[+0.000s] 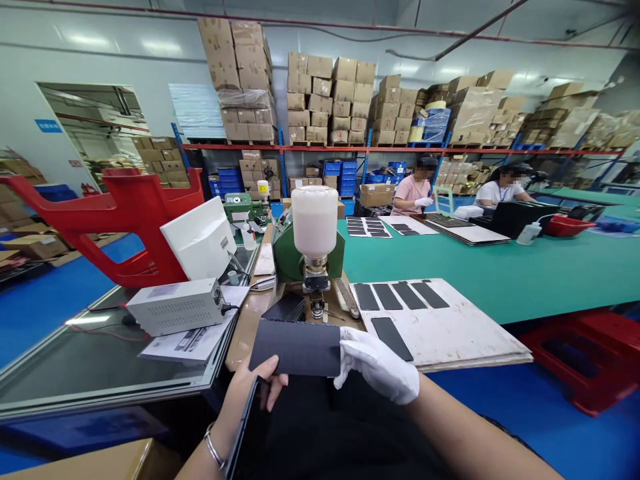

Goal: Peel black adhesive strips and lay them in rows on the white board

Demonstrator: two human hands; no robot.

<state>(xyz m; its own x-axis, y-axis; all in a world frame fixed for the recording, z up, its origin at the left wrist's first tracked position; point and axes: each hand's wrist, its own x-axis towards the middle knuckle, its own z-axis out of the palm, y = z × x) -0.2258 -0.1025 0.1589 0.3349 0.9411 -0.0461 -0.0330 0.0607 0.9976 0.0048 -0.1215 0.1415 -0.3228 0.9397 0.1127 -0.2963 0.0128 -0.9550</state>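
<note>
A flat black rectangular panel (297, 348) is held level in front of the machine. My bare left hand (267, 381) pinches its lower left corner, thumb on top. A second dark, glossy-edged piece (245, 427) lies along my left palm and wrist, partly hidden. My right hand (377, 365), in a white glove, grips the panel's right edge, fingertips partly behind it. Just beyond stands a green machine (290, 250) with a bottle of pale liquid (315, 223) mounted upside down. A fanned stack of black panels (285, 307) sits by its base.
To the right, a stained white board (450, 327) carries several black panels. A grey metal box (175, 307) and a tilted white monitor (200, 237) stand on the left table. Two people work along the green table (500, 273). A red stool (595, 360) is at right.
</note>
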